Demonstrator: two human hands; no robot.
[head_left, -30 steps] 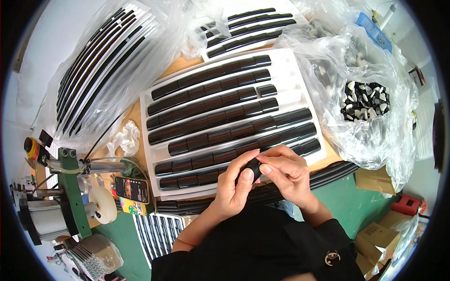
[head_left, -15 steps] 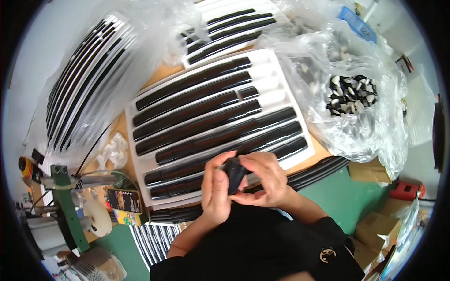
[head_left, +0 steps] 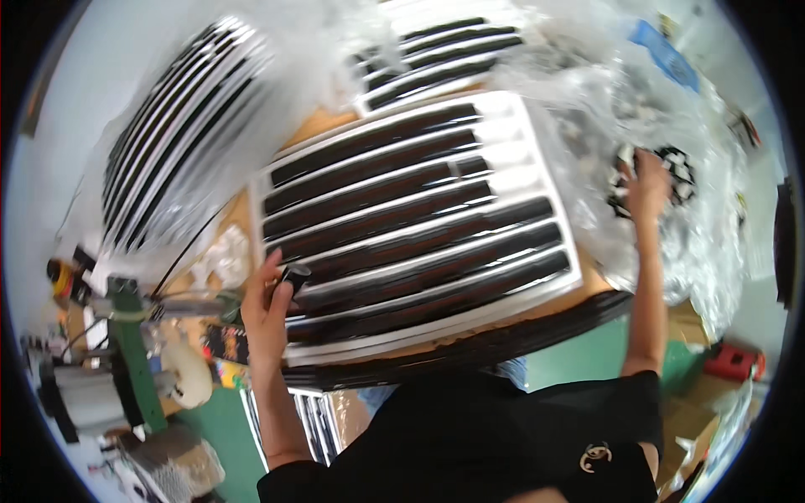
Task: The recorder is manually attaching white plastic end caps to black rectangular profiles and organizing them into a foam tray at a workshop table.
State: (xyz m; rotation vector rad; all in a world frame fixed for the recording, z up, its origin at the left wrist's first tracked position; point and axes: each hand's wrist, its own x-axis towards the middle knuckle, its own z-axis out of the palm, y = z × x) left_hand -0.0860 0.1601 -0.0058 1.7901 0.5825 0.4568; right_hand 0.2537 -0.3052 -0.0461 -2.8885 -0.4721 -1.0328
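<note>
My left hand [head_left: 267, 306] is above the lower left corner of a white tray [head_left: 549, 159]. Between its thumb and fingers sits a short black cylindrical piece [head_left: 295, 275] with a round end. Long glossy black bars [head_left: 377, 189] lie side by side in the tray's grooves, some shorter than others. My right hand [head_left: 649, 186] reaches to the far right into a clear plastic bag [head_left: 587, 226]. Its fingers are down among small shiny black pieces [head_left: 681, 172]; motion blur and the pieces hide the fingertips.
Another tray of black bars [head_left: 457, 54] stands behind. At the far left, plastic film covers more bars [head_left: 168, 142]. A green-framed machine [head_left: 126, 335] stands at the left, with a phone [head_left: 225, 344] beside it. Dark strips [head_left: 503, 348] run along the table's near edge.
My hands have parted from the middle. The left has carried the black piece leftward over the tray; the right has moved far right into the bag. The whole view has shifted slightly.
</note>
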